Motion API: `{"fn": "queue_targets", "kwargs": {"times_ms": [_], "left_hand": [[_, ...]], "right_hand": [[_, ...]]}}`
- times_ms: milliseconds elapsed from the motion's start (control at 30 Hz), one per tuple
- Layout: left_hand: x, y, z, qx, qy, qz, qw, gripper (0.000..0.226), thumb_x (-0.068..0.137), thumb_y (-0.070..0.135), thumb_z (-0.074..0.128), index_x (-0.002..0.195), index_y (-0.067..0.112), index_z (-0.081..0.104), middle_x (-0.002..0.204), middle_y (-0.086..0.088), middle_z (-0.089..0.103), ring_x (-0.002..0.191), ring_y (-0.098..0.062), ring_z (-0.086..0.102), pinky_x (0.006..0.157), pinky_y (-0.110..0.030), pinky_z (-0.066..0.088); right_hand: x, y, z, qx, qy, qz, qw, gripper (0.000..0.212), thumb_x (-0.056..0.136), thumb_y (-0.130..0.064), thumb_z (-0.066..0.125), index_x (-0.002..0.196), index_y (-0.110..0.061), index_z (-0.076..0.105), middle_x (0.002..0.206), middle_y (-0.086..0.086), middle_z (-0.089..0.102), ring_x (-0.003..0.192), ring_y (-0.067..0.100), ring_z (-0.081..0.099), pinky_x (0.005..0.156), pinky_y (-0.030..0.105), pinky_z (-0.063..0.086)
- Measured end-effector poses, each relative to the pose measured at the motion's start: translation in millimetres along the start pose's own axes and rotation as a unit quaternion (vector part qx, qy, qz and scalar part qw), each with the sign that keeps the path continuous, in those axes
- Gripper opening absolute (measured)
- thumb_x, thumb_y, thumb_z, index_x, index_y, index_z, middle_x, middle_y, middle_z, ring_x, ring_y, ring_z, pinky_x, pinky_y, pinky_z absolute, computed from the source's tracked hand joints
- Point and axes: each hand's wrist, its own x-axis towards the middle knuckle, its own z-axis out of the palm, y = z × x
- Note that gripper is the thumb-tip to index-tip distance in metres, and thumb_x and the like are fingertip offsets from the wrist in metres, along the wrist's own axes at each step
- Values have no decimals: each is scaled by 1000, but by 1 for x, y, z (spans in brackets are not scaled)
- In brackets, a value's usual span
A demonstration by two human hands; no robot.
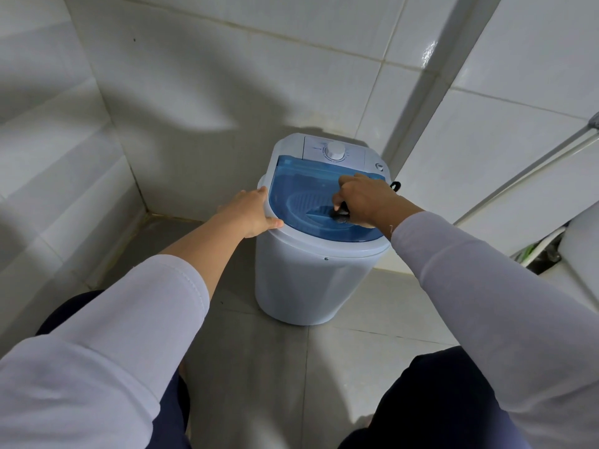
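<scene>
Fingers of left hand [252, 211] around washer [308, 280] rim, those of right hand [366, 202] tight on dark object [340, 216]

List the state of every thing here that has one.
Small white round plastic washing machine: upright on the floor.
Translucent blue lid: down, closed.
White round dial: setting unreadable.
Left hand: grips the machine's rim.
Right hand: pinches a small dark object over the lid.
</scene>
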Motion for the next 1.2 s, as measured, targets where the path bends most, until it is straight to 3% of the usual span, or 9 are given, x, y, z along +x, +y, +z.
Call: {"fn": "queue_targets", "kwargs": {"times_ms": [300,467,600,767,867,933,1000,1067,1200], "left_hand": [[2,2,3,22,5,-4,1000,79,89,45,56,151,17,16,156,-8,28,144,-31,26,112,-48,34],[2,5,2,39,20,-3,999,75,88,46,57,149,16,24,153,-8,34,142,-31,29,109,-46,35],[6,4,2,39,25,2,999,72,85,46,61,146,20,32,150,-7,38,140,-29,32,110,-48,36],[10,12,-2,46,21,41,998,75,83,33,67,148,22,30,153,-3,31,141,-25,29,110,-49,34],[6,23,-2,27,26,78,996,76,81,35,69,147,23,33,156,-1,27,143,-23,26,112,-50,30],[3,33,3,19,27,108,994,75,80,38,70,145,23,35,156,0,26,144,-23,23,113,-49,27],[2,42,10,14,47,130,990,74,77,41,72,141,23,40,151,0,36,140,-22,32,110,-47,30],[3,49,20,2,88,140,986,73,71,47,75,134,24,45,138,1,47,129,-21,44,104,-45,35],[6,59,34,-14,159,147,976,69,66,55,75,119,22,46,120,2,55,114,-20,51,94,-41,38]], "right_hand": [[-15,11,-1,105,-21,46,993,32,84,-8,60,115,-16,64,117,10,53,111,28,51,88,30,42],[-19,18,-12,183,-57,48,980,27,84,-14,64,110,-20,66,99,-2,46,98,20,47,83,26,38],[-18,19,-12,286,-12,55,957,24,82,-17,65,106,-22,67,105,3,62,97,21,54,84,26,43],[-14,10,-5,390,93,83,912,26,87,-19,61,112,-17,61,115,11,64,90,19,53,69,17,41],[-14,8,1,420,72,99,899,34,90,-24,58,123,-20,52,120,11,59,94,20,51,78,21,41],[-15,10,4,434,44,101,894,36,90,-22,57,125,-20,50,120,10,57,93,20,51,68,16,42],[-17,13,5,477,25,100,873,35,89,-14,56,123,-19,52,121,12,57,93,21,53,65,15,43],[-21,18,6,507,19,99,856,34,85,-4,54,114,-22,54,118,13,58,94,24,56,71,21,48],[-31,29,12,493,42,93,864,40,77,1,56,110,-21,57,108,5,59,99,24,58,80,23,48]]}}
